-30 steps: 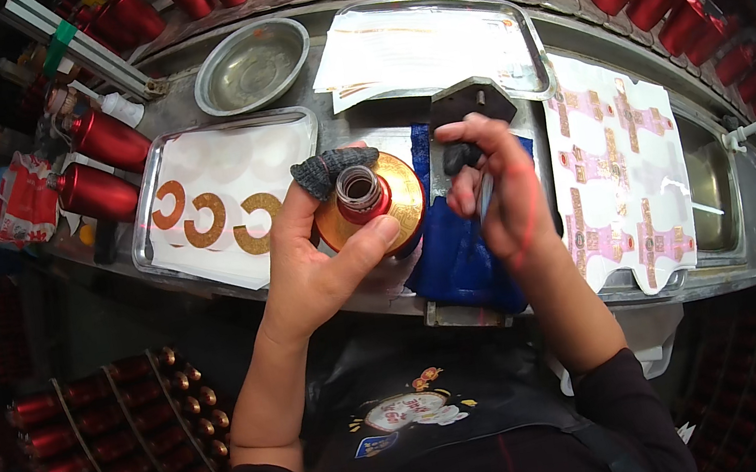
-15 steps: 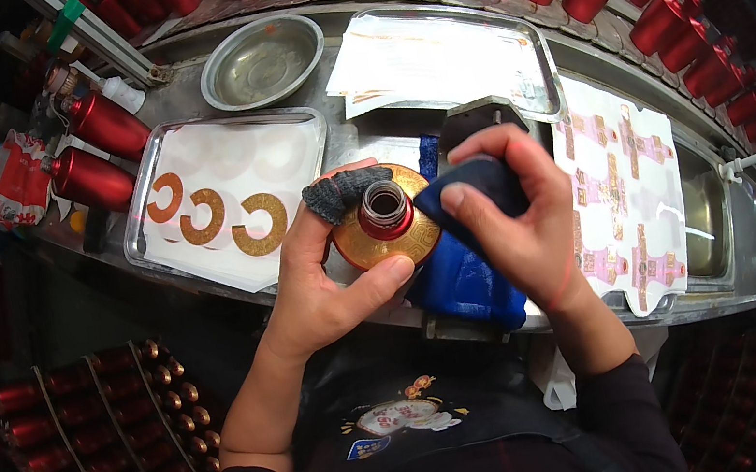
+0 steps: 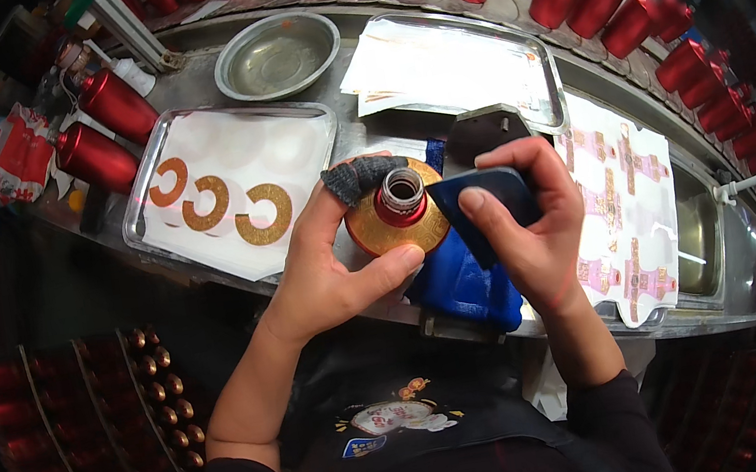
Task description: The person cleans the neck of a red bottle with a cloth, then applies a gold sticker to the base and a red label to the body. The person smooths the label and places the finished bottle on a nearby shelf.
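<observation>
In the head view, my left hand (image 3: 330,277) is clasping an uncapped red bottle (image 3: 367,228) by its gold shoulder, at the front of the counter (image 3: 191,80), between a tray (image 3: 133,235) of gold C-shaped labels (image 3: 214,200) and a blue cloth (image 3: 466,289). My right hand (image 3: 542,231), apart from the left, is pinching a dark blue scraper (image 3: 500,190); its tip is pointing toward the bottle's neck, though I cannot tell whether it is touching the gold shoulder.
</observation>
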Demonstrator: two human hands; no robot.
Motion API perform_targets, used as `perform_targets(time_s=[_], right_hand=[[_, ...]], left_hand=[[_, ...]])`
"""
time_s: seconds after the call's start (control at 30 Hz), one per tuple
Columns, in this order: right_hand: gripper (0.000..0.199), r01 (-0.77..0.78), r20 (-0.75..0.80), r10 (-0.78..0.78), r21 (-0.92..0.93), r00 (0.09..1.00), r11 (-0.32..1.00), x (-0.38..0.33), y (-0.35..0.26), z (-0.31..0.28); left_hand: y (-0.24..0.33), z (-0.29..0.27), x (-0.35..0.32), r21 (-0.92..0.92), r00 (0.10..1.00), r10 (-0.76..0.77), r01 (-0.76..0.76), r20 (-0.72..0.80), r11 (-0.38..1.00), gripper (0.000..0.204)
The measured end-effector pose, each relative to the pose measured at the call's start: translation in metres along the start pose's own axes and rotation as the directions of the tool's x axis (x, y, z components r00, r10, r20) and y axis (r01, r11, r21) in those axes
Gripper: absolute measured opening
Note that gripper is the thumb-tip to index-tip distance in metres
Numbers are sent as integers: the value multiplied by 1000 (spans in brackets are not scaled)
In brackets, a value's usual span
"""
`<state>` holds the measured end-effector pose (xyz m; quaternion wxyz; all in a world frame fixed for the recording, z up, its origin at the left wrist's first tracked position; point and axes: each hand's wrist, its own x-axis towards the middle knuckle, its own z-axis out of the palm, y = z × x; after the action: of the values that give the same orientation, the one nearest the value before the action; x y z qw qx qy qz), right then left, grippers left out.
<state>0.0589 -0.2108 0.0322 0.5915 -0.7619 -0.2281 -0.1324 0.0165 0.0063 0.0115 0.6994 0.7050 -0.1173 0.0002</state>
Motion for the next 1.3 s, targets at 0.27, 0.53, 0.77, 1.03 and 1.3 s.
perform_targets(time_s=[0.27, 0.53, 0.77, 1.03, 1.3], right_hand=[[25, 460, 125, -444, -291, 887, 839, -18, -17, 3], [25, 574, 269, -526, -144, 807, 806, -13, -24, 2], [22, 531, 327, -476, -102, 816, 841, -1, -24, 3], [32, 553, 288, -494, -180, 820, 813, -14, -31, 10], [33, 538, 230, -507, -98, 831, 837, -12, -32, 14]], left_hand=[[-7, -1, 1, 138, 996, 90, -87, -14, 987, 76], [-7, 13, -2, 324, 952, 277, -223, -130, 919, 69], [-11, 18, -1, 377, 913, 366, -280, -179, 883, 69], [-19, 30, -2, 511, 840, 473, -294, -264, 808, 68], [-25, 42, -4, 574, 791, 495, -231, -360, 786, 68]])
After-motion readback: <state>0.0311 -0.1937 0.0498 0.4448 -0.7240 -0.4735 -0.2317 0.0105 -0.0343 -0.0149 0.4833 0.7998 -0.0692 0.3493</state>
